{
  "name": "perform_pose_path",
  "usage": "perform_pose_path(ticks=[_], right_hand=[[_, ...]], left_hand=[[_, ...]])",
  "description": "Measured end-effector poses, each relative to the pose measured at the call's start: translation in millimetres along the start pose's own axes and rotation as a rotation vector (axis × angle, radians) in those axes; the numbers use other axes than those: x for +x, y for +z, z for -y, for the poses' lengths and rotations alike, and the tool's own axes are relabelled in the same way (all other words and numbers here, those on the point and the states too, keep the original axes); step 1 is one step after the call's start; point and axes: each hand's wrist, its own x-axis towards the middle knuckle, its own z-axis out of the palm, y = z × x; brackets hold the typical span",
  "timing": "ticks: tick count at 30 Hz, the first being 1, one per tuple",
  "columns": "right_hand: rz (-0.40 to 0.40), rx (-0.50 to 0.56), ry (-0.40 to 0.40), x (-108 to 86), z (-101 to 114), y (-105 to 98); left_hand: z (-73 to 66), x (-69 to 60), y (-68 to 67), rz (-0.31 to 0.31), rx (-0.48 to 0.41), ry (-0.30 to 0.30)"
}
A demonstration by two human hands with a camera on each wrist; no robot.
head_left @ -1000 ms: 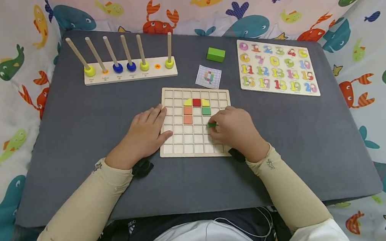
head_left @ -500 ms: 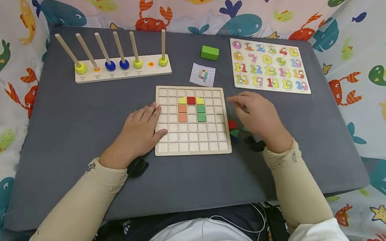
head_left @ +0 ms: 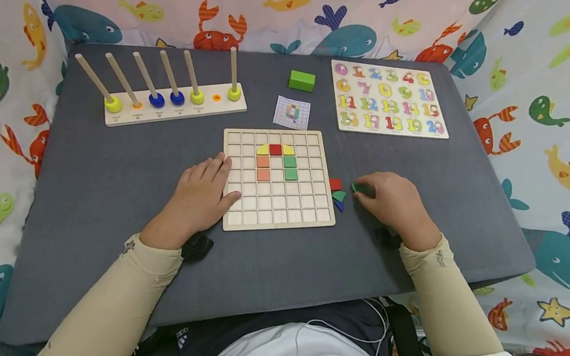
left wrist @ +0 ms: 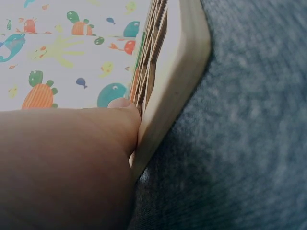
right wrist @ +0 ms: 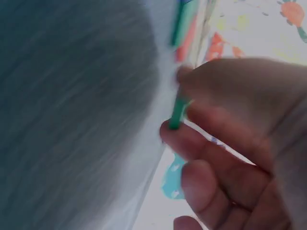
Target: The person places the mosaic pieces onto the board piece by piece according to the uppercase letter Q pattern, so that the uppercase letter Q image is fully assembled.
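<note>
My left hand rests along the left edge of the wooden grid board, thumb over its rim; the left wrist view shows the thumb against that edge. Right of the board, my right hand pinches a green tile, seen nearly edge-on and blurred in the right wrist view. Set in the board are a red square between two yellow pieces, two orange squares and two green squares. Loose by its right edge lie red, green and blue tiles.
A pattern card and a green block lie beyond the board. The number puzzle is at the back right. A peg stand with coloured rings occupies the back left of the grey table.
A second green square went into the board from my right hand, which then moved off to the right and down and took hold of another green tile. My left hand stayed at the board.
</note>
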Motion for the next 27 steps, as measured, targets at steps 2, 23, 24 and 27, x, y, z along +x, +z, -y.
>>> perform_pose_path(ticks=[2,23,24,27], right_hand=[[-0.029,0.018,-0.025,4.7,13.3,-0.9],[-0.006,0.010,-0.382,75.1,137.2,26.0],[0.028,0.020,-0.394,76.7,136.3,23.8],[0.094,0.060,-0.389,77.6,126.2,14.2]], left_hand=[[1.5,0.1,0.8,0.003,0.000,-0.005],[-6.3,4.8,-1.0,-0.005,0.041,0.010],[-4.7,3.7,-1.1,-0.003,0.039,0.003],[0.8,0.2,0.2,0.005,0.024,-0.013]])
